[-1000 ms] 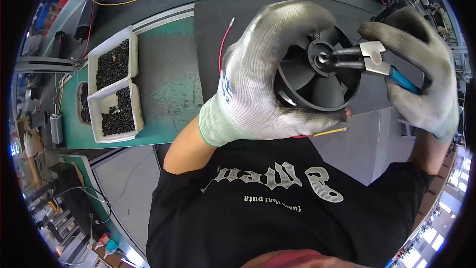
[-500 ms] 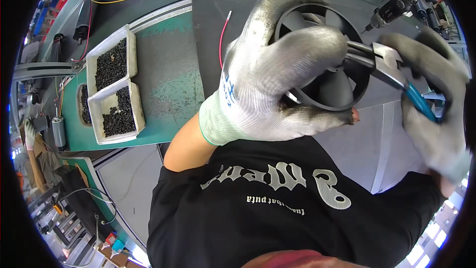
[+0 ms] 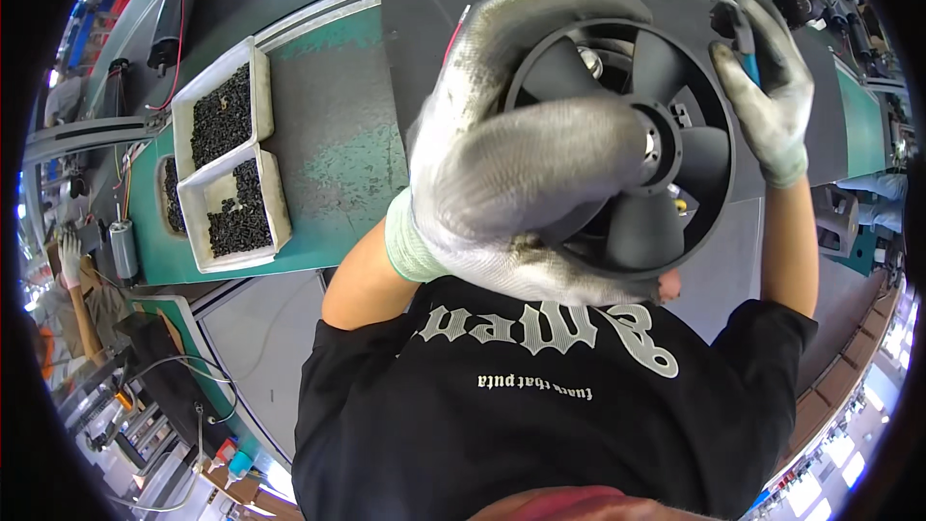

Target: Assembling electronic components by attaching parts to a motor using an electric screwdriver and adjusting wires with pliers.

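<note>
A black axial fan wheel (image 3: 701,159), with broad blades inside a round ring, is held up in my left hand (image 3: 526,169). That hand wears a white glove with a grey, worn coating; its thumb lies across the hub and its fingers wrap the ring. My right hand (image 3: 772,96), gloved the same way, is to the right of the fan and apart from it. Between its thumb and fingers are pliers (image 3: 750,68) with a blue handle; the fingers partly hide them.
Two white bins (image 3: 269,101) of small black parts stand on the green worktop (image 3: 338,164) at left. Dark motors (image 3: 167,34) with coloured wires lie at the far left. At the far right sits a dark power tool (image 3: 801,5). Another person's gloved hand (image 3: 69,256) shows at the left edge.
The pliers have come away from the fan's hub as my right hand moved up and away. My left hand has turned the fan's face more toward the view.
</note>
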Action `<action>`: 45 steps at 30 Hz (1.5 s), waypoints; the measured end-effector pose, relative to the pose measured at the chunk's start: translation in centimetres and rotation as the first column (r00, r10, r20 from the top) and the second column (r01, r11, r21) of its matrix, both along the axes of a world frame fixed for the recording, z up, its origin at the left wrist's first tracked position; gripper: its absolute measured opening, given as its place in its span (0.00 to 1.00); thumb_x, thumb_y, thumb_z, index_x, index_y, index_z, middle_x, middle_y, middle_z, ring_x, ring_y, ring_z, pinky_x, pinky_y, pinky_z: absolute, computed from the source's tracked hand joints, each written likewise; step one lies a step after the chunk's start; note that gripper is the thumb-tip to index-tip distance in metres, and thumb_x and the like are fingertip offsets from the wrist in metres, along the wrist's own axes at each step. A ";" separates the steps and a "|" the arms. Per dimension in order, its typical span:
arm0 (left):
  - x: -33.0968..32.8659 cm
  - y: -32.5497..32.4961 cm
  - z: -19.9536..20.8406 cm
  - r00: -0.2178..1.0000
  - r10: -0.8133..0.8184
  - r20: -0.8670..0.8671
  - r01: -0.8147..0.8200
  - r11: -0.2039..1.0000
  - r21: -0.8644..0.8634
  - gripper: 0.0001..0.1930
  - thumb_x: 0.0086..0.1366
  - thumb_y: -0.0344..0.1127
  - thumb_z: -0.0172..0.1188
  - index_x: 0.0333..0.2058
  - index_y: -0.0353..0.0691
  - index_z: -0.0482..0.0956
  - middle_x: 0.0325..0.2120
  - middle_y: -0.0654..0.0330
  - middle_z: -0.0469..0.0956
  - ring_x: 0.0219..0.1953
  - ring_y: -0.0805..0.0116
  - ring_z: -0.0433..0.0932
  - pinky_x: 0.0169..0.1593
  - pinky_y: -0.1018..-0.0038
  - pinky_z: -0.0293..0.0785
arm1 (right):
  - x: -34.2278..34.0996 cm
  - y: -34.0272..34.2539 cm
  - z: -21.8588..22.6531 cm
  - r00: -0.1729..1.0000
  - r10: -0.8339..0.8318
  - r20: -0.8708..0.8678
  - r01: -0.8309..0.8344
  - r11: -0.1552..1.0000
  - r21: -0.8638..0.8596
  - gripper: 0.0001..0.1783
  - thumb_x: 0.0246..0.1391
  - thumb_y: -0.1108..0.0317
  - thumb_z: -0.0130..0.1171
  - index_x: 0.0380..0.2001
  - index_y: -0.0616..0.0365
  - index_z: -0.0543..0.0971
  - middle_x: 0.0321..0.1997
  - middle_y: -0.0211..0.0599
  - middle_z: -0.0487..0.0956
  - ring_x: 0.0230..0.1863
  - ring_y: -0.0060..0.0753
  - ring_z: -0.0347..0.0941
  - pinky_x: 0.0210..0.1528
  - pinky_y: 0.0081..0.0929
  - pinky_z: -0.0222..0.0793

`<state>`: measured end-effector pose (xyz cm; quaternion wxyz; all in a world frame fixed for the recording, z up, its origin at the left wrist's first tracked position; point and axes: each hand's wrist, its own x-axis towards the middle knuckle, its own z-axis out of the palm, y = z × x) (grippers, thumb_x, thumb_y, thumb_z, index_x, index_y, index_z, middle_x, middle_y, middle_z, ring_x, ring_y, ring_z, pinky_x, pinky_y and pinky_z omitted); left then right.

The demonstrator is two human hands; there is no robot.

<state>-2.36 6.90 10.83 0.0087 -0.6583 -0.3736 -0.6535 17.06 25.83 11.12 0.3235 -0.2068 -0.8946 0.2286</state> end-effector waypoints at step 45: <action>-5.1 -33.6 -5.3 -0.148 0.968 -0.203 -0.824 -0.234 -0.516 0.11 0.69 0.31 0.47 0.38 0.31 0.77 0.26 0.61 0.75 0.27 0.77 0.71 0.30 0.79 0.68 | -19.7 34.9 -6.2 0.922 -0.104 0.372 0.113 0.994 -0.004 0.34 0.61 0.46 0.44 0.65 0.51 0.61 0.53 0.55 0.75 0.50 0.56 0.74 0.55 0.41 0.68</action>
